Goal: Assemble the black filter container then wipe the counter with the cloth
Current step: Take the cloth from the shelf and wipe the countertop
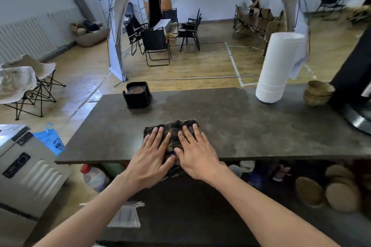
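Both hands are lying flat, palms down, fingers spread and extended, pressing on the cloth (176, 136) rather than pinching it. The left hand (149, 158) is covering the cloth's left half; the right hand (197, 154) is covering its right half, the two thumbs nearly meeting over the middle. Neither hand is curling around the fabric: this is a flat press.

The cloth, dark and folded, is resting on the counter (251, 126) at its near edge, its near end drooping slightly over the lip between the wrists. Its long axis is running away from the person, roughly in line with the forearms.

The black filter container (138, 95) is standing at the far left of the counter, well apart from the cloth, with a brown disc seated in its top; it is appearing assembled, so the wiping step is judged to be the one in hand.

The relation governing the next stroke: bare counter is lying ahead of the fingertips and, more broadly, to the right, where the slab is running on toward the white paper roll (279, 68) and a tan bundle (318, 92) beside a dark appliance (353, 78). The left hand is nearer the container, the right nearer the open stretch. A sweep rightward is probably offering the longest clear run; a leftward one is risking nudging the container.
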